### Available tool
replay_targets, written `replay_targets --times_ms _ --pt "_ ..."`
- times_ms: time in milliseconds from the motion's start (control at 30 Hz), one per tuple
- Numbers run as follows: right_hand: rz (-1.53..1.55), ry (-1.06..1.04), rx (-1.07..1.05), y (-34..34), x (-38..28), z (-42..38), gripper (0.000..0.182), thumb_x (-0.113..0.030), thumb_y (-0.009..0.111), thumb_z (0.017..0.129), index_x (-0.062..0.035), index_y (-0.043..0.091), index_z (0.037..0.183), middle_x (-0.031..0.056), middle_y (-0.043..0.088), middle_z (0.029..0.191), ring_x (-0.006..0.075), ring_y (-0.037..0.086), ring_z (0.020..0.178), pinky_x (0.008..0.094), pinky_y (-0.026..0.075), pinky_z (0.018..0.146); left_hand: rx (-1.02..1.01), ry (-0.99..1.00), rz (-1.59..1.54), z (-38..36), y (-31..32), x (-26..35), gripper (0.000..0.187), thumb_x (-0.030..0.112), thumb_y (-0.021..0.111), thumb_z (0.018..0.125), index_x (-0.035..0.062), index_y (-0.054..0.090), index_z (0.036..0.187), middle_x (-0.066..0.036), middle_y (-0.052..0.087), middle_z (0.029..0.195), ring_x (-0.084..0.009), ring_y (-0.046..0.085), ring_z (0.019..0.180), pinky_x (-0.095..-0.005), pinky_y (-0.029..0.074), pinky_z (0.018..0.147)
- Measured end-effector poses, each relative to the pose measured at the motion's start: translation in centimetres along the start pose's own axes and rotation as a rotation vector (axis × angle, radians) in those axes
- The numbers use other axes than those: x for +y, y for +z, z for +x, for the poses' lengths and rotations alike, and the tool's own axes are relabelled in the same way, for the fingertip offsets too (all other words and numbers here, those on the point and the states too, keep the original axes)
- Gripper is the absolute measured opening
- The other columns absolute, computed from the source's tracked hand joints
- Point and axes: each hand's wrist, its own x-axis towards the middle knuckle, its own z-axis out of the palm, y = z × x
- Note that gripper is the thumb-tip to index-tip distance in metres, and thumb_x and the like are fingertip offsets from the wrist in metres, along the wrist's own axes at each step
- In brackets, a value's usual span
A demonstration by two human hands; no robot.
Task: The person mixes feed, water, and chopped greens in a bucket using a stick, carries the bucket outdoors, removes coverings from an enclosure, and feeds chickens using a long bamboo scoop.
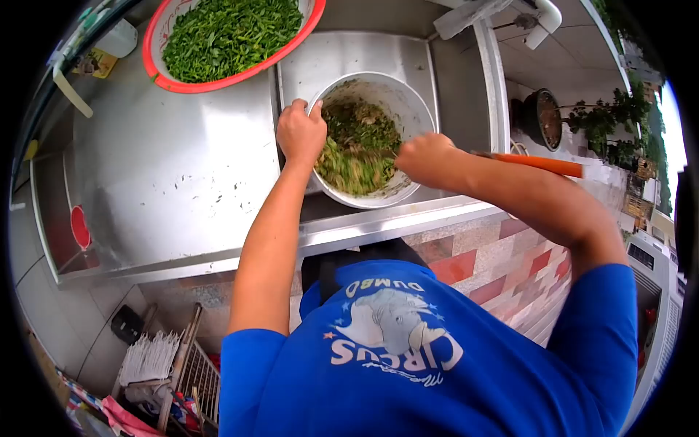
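Observation:
A white bowl [408,109] of chopped green and pale mix [357,146] sits in a steel sink [349,54]. My left hand [301,135] grips the bowl's left rim, thumb on the edge. My right hand [426,156] is at the bowl's right side with the fingers curled down into the mix; what they hold is hidden. An orange handle [539,164] shows just behind my right forearm, and I cannot tell whether the hand holds it.
A red-rimmed basin of leafy greens [226,33] stands on the steel counter [167,175] at the back left. A red lid [79,226] lies at the counter's left end. A potted plant [546,116] sits right of the sink. Wire racks and clutter [167,371] lie below.

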Motion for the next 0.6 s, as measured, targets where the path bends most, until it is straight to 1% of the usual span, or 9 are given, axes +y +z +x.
replay_targets --times_ms 67,133,167,267,333,433,467,500,600 --pt "-0.021 0.003 -0.032 -1.9 0.7 -3.9 0.022 -0.016 0.064 0.094 -0.008 0.075 0.111 0.012 0.074 0.11 0.0298 0.073 0.104 0.0402 0.063 0.075 -0.012 0.014 0.011 0.4 0.1 0.0 0.032 0.032 0.071 0.091 -0.0001 0.071 0.093 -0.023 0.069 0.091 -0.0435 0.066 0.087 -0.0521 0.052 0.077" --pt "-0.02 0.142 -0.058 -2.4 1.9 -3.3 0.022 -0.016 0.063 0.095 -0.0077 0.075 0.112 0.0137 0.073 0.109 0.0279 0.072 0.104 0.043 0.062 0.072 -0.044 -0.026 0.01 -0.1 -0.1 -0.1 0.033 0.034 0.07 0.092 0.0006 0.071 0.096 -0.021 0.069 0.093 -0.0414 0.066 0.09 -0.0514 0.053 0.078" --pt "-0.015 0.23 -0.038 -2.1 2.6 -2.2 0.021 -0.015 0.064 0.094 -0.0073 0.075 0.111 0.0137 0.073 0.109 0.028 0.072 0.106 0.0453 0.062 0.071 -0.043 -0.03 0.007 0.0 -0.1 -0.1 0.033 0.034 0.07 0.092 0.0007 0.071 0.096 -0.021 0.069 0.093 -0.0414 0.066 0.09 -0.0514 0.053 0.078" --pt "-0.243 0.258 0.233 -1.5 3.1 2.6 0.015 -0.011 0.07 0.088 -0.004 0.076 0.1 0.0137 0.073 0.1 0.0267 0.072 0.096 0.0481 0.062 0.059 -0.051 -0.04 0.017 -0.2 -0.3 0.0 0.033 0.034 0.069 0.092 0.0013 0.071 0.097 -0.021 0.069 0.094 -0.0413 0.066 0.091 -0.0516 0.053 0.078" --pt "-0.317 0.31 0.173 -0.5 2.3 7.8 0.016 -0.011 0.071 0.089 -0.0031 0.077 0.101 0.0128 0.074 0.105 0.0286 0.072 0.1 0.0486 0.062 0.059 -0.055 -0.049 0.033 -0.1 -0.4 0.2 0.032 0.034 0.07 0.092 0.0019 0.071 0.097 -0.021 0.069 0.094 -0.0413 0.066 0.091 -0.0517 0.053 0.078" --pt "-0.133 0.333 -0.008 2.2 1.4 13.5 0.017 -0.01 0.071 0.089 -0.006 0.078 0.104 0.0106 0.074 0.112 0.0309 0.071 0.104 0.0504 0.062 0.061 -0.037 -0.037 0.025 -0.3 -0.3 0.3 0.032 0.034 0.07 0.092 0.0025 0.071 0.097 -0.02 0.069 0.095 -0.0412 0.066 0.092 -0.0518 0.053 0.079" --pt "-0.028 0.377 -0.015 2.5 1.6 13.8 0.018 -0.009 0.071 0.088 -0.0076 0.078 0.105 0.0107 0.074 0.117 0.0312 0.071 0.108 0.0498 0.062 0.068 -0.029 -0.054 0.054 -0.4 -0.3 0.5 0.032 0.034 0.07 0.092 0.0026 0.071 0.097 -0.019 0.069 0.095 -0.0405 0.066 0.093 -0.0517 0.053 0.079" --pt "0.055 0.332 -0.008 2.6 2.6 13.6 0.02 -0.009 0.07 0.088 -0.0068 0.077 0.107 0.0126 0.073 0.118 0.0317 0.071 0.109 0.0492 0.062 0.072 0.004 -0.073 0.023 -0.4 -0.3 0.6 0.031 0.032 0.072 0.09 0.0016 0.073 0.095 -0.023 0.071 0.095 -0.0437 0.066 0.089 -0.0515 0.052 0.078" --pt "0.231 0.275 -0.016 2.5 6.1 10.4 0.027 -0.006 0.067 0.088 -0.0041 0.074 0.114 0.0179 0.071 0.12 0.0332 0.07 0.112 0.0466 0.061 0.083 0.018 -0.061 0.023 0.4 -0.3 0.6 0.032 0.032 0.072 0.09 0.0011 0.073 0.097 -0.023 0.071 0.097 -0.0431 0.067 0.091 -0.0511 0.052 0.08"
